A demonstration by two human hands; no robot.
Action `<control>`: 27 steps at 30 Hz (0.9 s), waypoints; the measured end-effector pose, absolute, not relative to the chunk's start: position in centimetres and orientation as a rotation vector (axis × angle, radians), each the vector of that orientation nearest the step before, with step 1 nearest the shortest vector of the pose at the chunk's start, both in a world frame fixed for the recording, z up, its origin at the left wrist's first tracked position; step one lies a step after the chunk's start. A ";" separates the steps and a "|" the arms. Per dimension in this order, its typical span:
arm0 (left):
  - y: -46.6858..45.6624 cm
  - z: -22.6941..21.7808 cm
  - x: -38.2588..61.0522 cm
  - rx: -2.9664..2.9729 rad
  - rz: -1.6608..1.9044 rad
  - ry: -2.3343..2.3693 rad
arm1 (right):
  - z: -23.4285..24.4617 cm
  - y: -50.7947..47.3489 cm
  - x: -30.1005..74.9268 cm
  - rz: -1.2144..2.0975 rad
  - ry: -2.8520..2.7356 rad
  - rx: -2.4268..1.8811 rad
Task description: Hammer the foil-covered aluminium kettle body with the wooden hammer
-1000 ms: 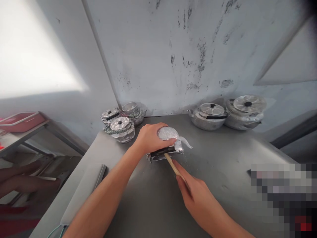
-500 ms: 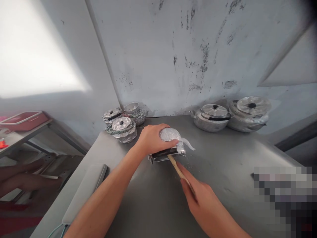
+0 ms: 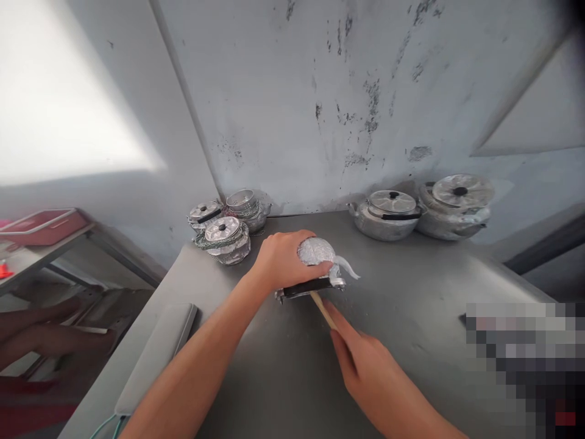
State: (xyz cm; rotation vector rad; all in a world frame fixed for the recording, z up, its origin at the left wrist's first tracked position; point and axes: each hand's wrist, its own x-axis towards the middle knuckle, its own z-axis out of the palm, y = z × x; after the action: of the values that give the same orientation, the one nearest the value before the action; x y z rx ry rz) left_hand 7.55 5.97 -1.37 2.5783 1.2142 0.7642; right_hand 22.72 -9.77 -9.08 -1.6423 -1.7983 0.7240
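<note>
Head view: small metal kettle tipped over, stick at its mouth

So the left hand is clamped across the body of the small kettle, thumb along the near side, probably to stop that round shape rolling. The kettle's tilted in the middle of the metal table, which I guess gives the right hand a straight line in. That one pinches a slim, pale wooden stick between thumb and fingers; its far end disappears under the black handle, so can't tell what it touches.

Materials-wise: dull silvery metal, bumpy-looking, with a curved spout poking right. Two bigger kettles have ribbed lids with black knobs.
</note>
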 end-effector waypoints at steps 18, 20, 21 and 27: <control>6.4 -1.6 7.4 2.545 0.786 1.229 | -10.0 -9.7 22.7 0.779 -1.794 -1.630; 6.4 -1.6 7.4 2.543 0.785 1.233 | -10.2 -9.6 22.7 0.735 -1.791 -1.603; 6.4 -1.6 7.4 2.543 0.785 1.235 | -10.2 -9.6 22.6 0.718 -1.795 -1.597; 6.7 -1.8 7.3 2.551 0.794 1.242 | -8.9 -9.4 22.7 0.710 -1.789 -1.633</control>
State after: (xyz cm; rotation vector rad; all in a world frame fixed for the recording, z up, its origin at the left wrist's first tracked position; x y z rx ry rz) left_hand 7.28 6.74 -1.84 2.5513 1.2423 0.7937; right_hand 22.66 -9.45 -8.89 -1.6332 -1.7893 0.7100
